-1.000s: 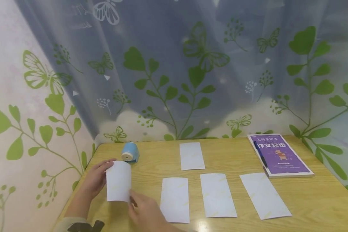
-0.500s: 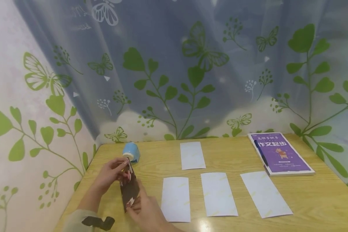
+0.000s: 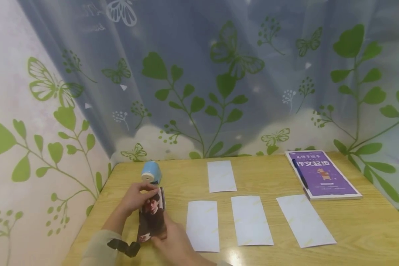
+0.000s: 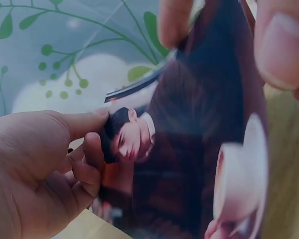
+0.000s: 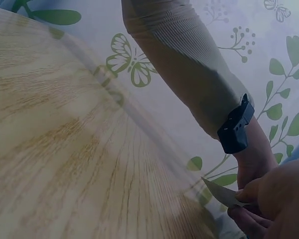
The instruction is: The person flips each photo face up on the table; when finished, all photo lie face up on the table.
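Observation:
Between both hands is a photo print (image 3: pixel 152 218) with its picture side up, showing a person in dark clothes. My left hand (image 3: pixel 137 198) pinches its upper left end, close in front of a light blue object (image 3: pixel 151 169) with a round cream front. My right hand (image 3: pixel 177 238) holds the lower right edge, thumb on the picture. In the left wrist view the print (image 4: pixel 174 149) bows between the left hand (image 4: pixel 55 164) and the right hand's blurred fingers (image 4: pixel 284 47). Only a thin pale corner of the print (image 5: pixel 220 193) shows beside the right hand (image 5: pixel 289 199) in the right wrist view.
Several white sheets (image 3: pixel 203 226) lie apart on the wooden table (image 3: pixel 179 177), one farther back (image 3: pixel 221 176). A purple book (image 3: pixel 326 177) with a dark pen (image 3: pixel 300 173) on it lies at the back right. Patterned wall coverings rise behind and at the left.
The print has been turned over from its white back to its picture side, standing nearly edge-on midway. Both hands have shifted slightly to the right, the left hand more.

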Demonstrator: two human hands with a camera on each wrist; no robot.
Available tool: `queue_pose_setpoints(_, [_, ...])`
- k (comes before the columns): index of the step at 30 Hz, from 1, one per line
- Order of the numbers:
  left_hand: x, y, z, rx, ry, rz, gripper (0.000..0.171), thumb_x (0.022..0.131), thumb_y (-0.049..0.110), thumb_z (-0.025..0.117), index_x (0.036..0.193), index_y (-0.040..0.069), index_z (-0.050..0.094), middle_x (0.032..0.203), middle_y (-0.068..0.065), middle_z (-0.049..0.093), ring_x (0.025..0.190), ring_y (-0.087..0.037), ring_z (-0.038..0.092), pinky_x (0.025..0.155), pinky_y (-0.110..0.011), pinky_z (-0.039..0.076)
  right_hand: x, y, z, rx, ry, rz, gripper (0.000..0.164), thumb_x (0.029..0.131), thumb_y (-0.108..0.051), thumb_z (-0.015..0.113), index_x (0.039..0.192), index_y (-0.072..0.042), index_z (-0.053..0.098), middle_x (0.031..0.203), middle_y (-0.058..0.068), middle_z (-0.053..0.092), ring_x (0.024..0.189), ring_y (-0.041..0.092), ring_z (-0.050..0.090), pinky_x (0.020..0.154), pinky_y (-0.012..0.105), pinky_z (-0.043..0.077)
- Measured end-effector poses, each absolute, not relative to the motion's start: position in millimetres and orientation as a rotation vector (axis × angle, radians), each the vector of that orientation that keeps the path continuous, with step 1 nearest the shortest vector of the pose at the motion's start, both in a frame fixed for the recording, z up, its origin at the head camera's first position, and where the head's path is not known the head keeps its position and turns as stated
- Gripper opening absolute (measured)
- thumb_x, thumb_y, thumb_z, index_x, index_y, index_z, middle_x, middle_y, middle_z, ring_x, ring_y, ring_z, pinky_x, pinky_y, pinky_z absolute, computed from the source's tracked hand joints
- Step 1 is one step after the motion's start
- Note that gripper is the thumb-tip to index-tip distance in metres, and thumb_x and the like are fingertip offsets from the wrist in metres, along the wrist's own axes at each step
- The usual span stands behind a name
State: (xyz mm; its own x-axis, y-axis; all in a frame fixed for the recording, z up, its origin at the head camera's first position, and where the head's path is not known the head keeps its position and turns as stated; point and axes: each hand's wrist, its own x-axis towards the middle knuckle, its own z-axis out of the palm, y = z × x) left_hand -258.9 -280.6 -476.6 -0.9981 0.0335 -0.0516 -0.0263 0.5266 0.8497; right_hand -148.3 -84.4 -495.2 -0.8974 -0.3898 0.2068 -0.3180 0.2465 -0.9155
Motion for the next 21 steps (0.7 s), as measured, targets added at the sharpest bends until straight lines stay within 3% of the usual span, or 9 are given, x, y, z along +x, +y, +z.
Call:
queue_pose_setpoints(9, [-258, -283, -495, 0.012, 2.714, 1.472, 0.024, 0.089, 0.021, 0.076, 0.104, 0.003, 0.076, 0.096, -0.011, 0.073, 0.061, -0.010, 0.060, 0.055, -0.025, 0.050, -153, -84, -510, -0.565, 2.390, -1.751, 0.056, 0.078, -0.010, 0.081, 0.126, 0.010, 0.061, 0.068, -0.006, 0.064, 0.053, -0.004, 0.052, 0.051, 0.017, 0.047])
queue_pose_setpoints(13, [-257, -285, -507, -0.041, 2.678, 1.521, 0.024, 0.087, 0.021, 0.078, 0.104, 0.003, 0.078, 0.093, -0.010, 0.075, 0.058, -0.008, 0.060, 0.052, -0.023, 0.049, -154, -83, -514, -0.539, 2.386, -1.711, 0.037, 0.074, -0.007, 0.079, 0.109, 0.002, 0.071, 0.057, -0.011, 0.054, 0.047, -0.002, 0.045, 0.044, 0.017, 0.040])
queue_pose_setpoints(17, [-256, -288, -518, -0.032, 2.689, 1.557, 0.023, 0.086, 0.016, 0.079, 0.104, 0.001, 0.078, 0.100, -0.016, 0.076, 0.064, -0.007, 0.065, 0.056, -0.021, 0.052, -155, -82, -517, -0.490, 2.366, -1.691, 0.047, 0.072, -0.007, 0.078, 0.117, 0.005, 0.069, 0.051, -0.013, 0.050, 0.041, -0.001, 0.042, 0.039, 0.018, 0.034])
queue_pose_setpoints(21, [-256, -290, -521, 0.044, 2.758, 1.525, 0.020, 0.085, 0.012, 0.079, 0.103, 0.002, 0.079, 0.111, -0.016, 0.075, 0.086, -0.013, 0.072, 0.070, -0.018, 0.054, -156, -81, -518, -0.442, 2.348, -1.698, 0.061, 0.072, -0.008, 0.079, 0.128, 0.010, 0.062, 0.047, -0.012, 0.053, 0.036, -0.001, 0.044, 0.036, 0.019, 0.034])
